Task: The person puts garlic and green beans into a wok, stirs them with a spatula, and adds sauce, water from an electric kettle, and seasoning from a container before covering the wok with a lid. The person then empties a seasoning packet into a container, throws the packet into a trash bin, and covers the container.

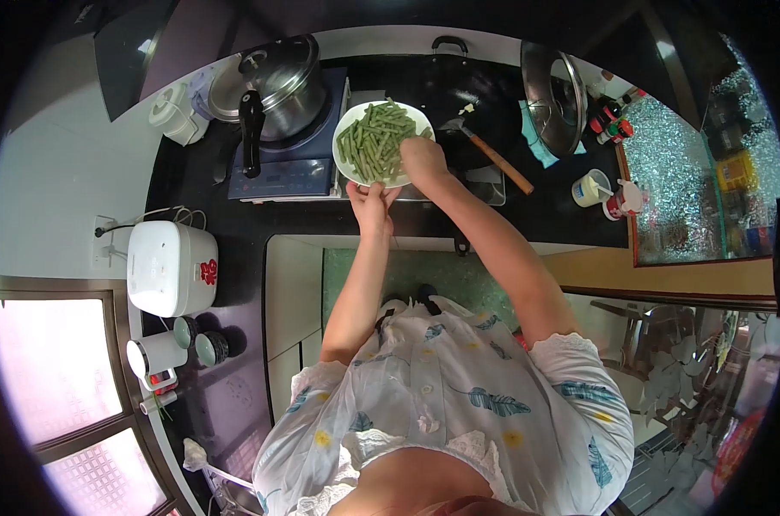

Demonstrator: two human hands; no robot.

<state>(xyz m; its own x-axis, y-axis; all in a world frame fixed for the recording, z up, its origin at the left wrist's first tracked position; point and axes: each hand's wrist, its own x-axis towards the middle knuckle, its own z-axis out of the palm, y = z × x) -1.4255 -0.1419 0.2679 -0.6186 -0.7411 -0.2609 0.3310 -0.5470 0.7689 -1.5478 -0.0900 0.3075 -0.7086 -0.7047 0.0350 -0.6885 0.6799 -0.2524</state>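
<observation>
A white plate heaped with cut green beans is held above the counter, between the induction cooker and the wok. My left hand grips its near rim from below, fingers wrapped round the edge. At the plate's right side, my right hand is curled over the beans; its fingertips are hidden, so what they hold cannot be made out. Behind and to the right sits a black wok with some pale bits in it. A spatula with a wooden handle rests across the wok's near edge.
A pressure cooker stands on the blue induction cooker at left. The wok lid leans at right, near seasoning bottles and a white tub. A white rice cooker occupies the left counter, beside stacked bowls.
</observation>
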